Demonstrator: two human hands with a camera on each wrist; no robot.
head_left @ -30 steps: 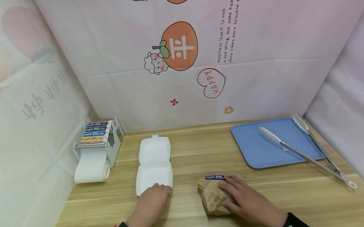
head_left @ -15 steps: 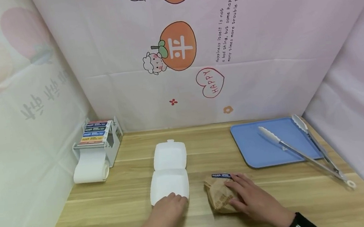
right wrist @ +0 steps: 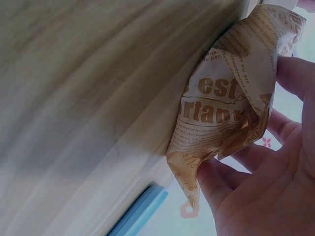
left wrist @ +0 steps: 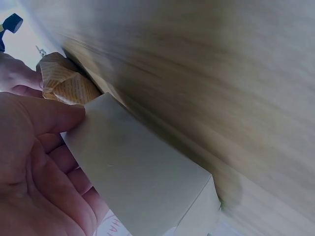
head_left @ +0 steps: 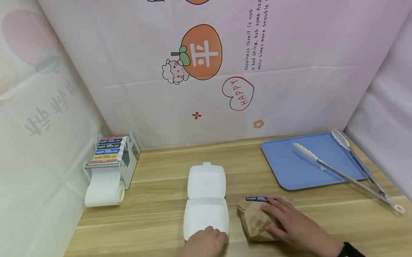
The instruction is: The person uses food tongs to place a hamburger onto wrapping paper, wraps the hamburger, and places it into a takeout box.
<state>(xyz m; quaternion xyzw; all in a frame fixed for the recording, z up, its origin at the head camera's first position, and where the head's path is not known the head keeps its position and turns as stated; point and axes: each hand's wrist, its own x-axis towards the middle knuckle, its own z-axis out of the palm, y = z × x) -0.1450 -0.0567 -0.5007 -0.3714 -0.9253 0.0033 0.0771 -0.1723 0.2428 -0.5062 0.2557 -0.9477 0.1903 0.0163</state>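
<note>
A white clamshell takeout box (head_left: pixel 205 215) stands unfolded on the table, its lid laid back away from me. My left hand (head_left: pixel 201 251) pinches the box's near wall; in the left wrist view the thumb presses the outside of the wall (left wrist: pixel 133 162) while the fingers go over the edge. To its right sits a package wrapped in brown printed paper (head_left: pixel 255 221), with a dark blue sticker (head_left: pixel 256 199) on top. My right hand (head_left: pixel 299 230) grips this package from the right, thumb near me and fingers over the top. What the paper wraps is hidden.
At the back right lies a blue tray (head_left: pixel 288 170) with metal tongs (head_left: pixel 345 178) resting across it and out over the table (head_left: pixel 134 231). A label dispenser (head_left: pixel 112 168) with colored stickers stands at the back left. Printed cloth (head_left: pixel 141 102) hangs behind and at both sides.
My left hand has slid the unfolded box to the right and a little toward me, closer to the wrapped package. The right hand and the package have shifted slightly right.
</note>
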